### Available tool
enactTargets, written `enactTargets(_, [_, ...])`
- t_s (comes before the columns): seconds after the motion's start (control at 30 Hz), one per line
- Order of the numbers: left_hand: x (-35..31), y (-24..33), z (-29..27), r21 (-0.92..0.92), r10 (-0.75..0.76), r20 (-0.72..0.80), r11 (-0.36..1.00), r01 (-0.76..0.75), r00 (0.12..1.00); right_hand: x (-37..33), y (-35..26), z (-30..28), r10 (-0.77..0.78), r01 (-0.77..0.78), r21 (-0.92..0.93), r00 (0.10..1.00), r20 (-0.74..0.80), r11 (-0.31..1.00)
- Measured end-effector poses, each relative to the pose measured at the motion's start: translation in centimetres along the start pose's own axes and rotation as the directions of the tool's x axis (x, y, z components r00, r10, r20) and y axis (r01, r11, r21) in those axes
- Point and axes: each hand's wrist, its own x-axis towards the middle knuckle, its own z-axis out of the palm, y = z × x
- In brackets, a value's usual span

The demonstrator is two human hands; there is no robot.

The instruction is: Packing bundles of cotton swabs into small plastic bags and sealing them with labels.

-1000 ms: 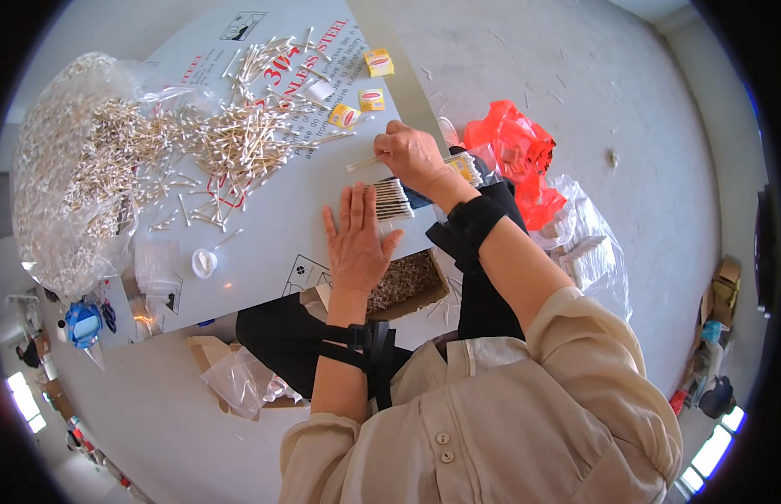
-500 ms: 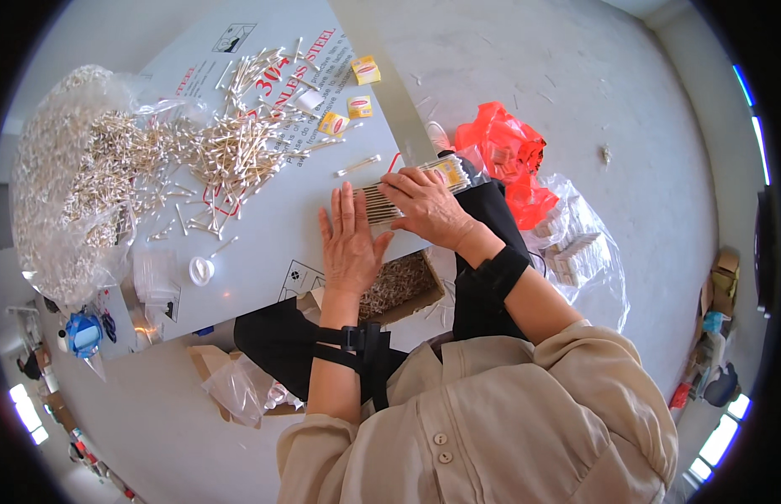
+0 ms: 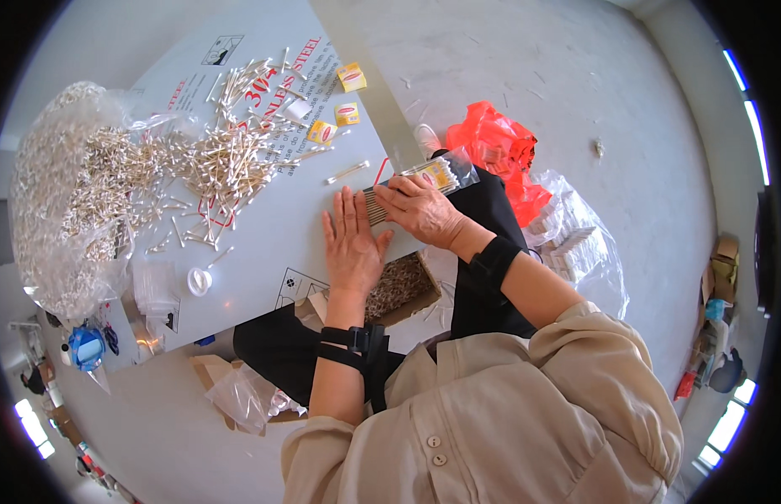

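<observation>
My left hand [image 3: 352,239] lies flat, fingers spread, on a grey board [image 3: 264,252] across my lap, its fingertips against a row of cotton swabs [image 3: 376,204]. My right hand [image 3: 420,208] presses down on that row where it enters a small clear plastic bag [image 3: 445,172] with a yellow label. A loose heap of cotton swabs [image 3: 226,160] is spread over the board's far left. One single swab [image 3: 347,172] lies just beyond my hands.
A big clear bag of swabs [image 3: 58,193] sits at the left. Small yellow labels [image 3: 348,80] lie at the board's far edge. A red plastic bag [image 3: 495,151] and a clear bag of packed boxes [image 3: 575,244] lie on the floor to the right. A cardboard box [image 3: 403,286] sits under my wrists.
My right hand came back from the board's far right edge to the swab row beside my left hand. The clear bag now shows over the row's right end.
</observation>
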Motion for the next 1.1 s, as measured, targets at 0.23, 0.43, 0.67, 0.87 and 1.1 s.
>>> enactTargets(0.23, [0.6,2.1,0.8,-0.03,-0.004,0.009,1.0,0.005,1.0,-1.4,1.8,-0.9,0.017,-0.017,0.009,1.0,-0.006,1.0])
enactTargets(0.43, [0.8,2.5,0.9,-0.023,-0.011,0.009,1.0,0.011,1.0,-1.7,2.1,-0.4,0.032,-0.032,0.006,0.998,-0.049,0.999])
enactTargets(0.67, [1.0,2.9,1.1,-0.011,-0.013,0.0,1.0,0.013,1.0,-2.3,2.8,-1.3,0.043,-0.045,0.053,0.998,0.049,0.998])
enactTargets(0.87, [1.1,3.3,0.8,-0.004,-0.044,0.027,0.999,0.044,0.999,-4.4,3.3,-1.4,0.384,-0.392,0.066,0.917,0.11,0.918])
enactTargets(1.1, [1.9,4.8,1.4,-0.002,-0.03,0.049,1.0,0.03,0.998,-5.2,3.8,-0.5,0.346,-0.371,0.122,0.92,0.183,0.921])
